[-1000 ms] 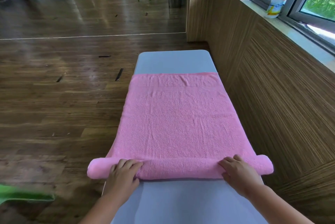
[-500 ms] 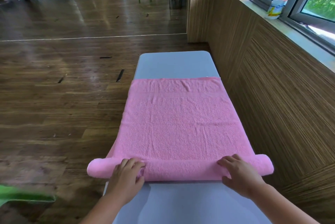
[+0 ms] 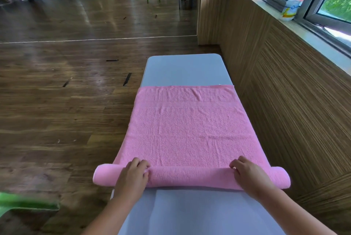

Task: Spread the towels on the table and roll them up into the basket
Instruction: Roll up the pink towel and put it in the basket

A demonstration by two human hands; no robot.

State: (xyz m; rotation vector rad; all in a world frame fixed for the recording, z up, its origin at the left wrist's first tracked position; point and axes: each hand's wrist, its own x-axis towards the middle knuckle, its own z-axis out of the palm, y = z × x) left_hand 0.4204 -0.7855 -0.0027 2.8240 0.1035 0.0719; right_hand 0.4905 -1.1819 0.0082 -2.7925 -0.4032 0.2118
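On the grey surface (image 3: 182,71) by the wood-panelled wall, the pink towel (image 3: 188,128) lies spread flat, its near end rolled into a tube that overhangs both long edges. The left hand (image 3: 132,175) and right hand (image 3: 247,174) sit on the roll, fingers (image 3: 137,162) curled over its top, apparently gripping the cloth.

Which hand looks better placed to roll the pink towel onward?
Neither wins: the left hand and right hand both grip the pink towel at its rolled edge, about equally far from the ends. Rolling straight likely needs both together.
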